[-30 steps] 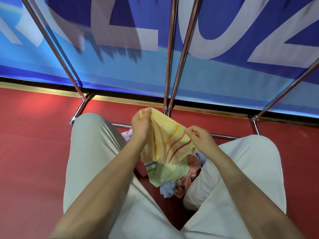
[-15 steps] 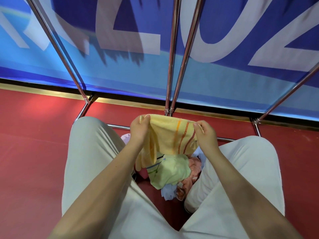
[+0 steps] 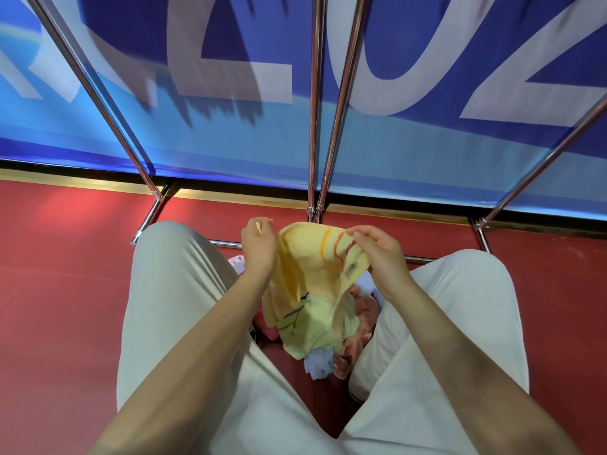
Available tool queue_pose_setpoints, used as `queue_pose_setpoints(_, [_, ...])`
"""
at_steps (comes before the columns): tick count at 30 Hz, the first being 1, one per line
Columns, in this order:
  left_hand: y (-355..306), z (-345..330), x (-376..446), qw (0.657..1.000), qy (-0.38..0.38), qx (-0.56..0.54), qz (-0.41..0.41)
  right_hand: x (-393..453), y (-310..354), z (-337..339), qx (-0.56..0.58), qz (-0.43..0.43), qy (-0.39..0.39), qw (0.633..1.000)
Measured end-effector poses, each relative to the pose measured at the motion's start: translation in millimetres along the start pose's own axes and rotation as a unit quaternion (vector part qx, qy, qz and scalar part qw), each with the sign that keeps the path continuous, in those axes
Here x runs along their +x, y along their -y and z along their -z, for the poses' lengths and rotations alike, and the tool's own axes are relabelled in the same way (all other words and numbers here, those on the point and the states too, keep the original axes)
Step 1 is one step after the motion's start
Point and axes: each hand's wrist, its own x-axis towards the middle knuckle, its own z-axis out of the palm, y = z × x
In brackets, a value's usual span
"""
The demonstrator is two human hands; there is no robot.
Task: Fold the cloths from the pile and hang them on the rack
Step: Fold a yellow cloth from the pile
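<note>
Yellow striped towel held over the cloth pile, between the knees.

Left hand and right hand each pinch the towel's top edge; that edge runs left-right, the body hangs downward. One towel held; several cloths heaped below, count unclear. Red floor; chrome rack ahead; blue lettered banner behind.

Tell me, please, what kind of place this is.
Probably an indoor hall or event venue, not a home: a large blue banner with big white letters, a plain red floor, and a metal rack against the banner.
</note>
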Motion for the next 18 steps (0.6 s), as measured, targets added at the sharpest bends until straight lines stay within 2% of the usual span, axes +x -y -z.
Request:
queue_pose_setpoints(2, [-3, 0, 1, 1.000, -0.011, -0.001, 0.000, -1, 0, -3, 0.000, 0.001, 0.008, 1.000])
queue_pose_setpoints(5, [-8, 0, 3, 0.999, 0.019, -0.025, 0.024, -4, 4, -8, 0.020, 0.001, 0.027, 0.999])
queue_pose_setpoints(7, [-11, -1, 1, 0.998, 0.040, -0.025, 0.037, -7, 8, -11, 0.045, -0.014, 0.066, 0.997])
queue_pose_setpoints(12, [-13, -2, -5, 0.974, 0.138, -0.157, 0.084, -9, 11, -14, 0.078, -0.035, 0.158, 0.984])
queue_pose_setpoints(16, [-15, -4, -8, 0.967, 0.158, -0.168, 0.107, -10, 12, -15, 0.051, -0.011, 0.155, 0.987])
queue_pose_setpoints(18, [-16, -7, -12, 0.970, 0.166, -0.137, 0.110, -10, 10, -15, 0.013, 0.006, 0.144, 0.989])
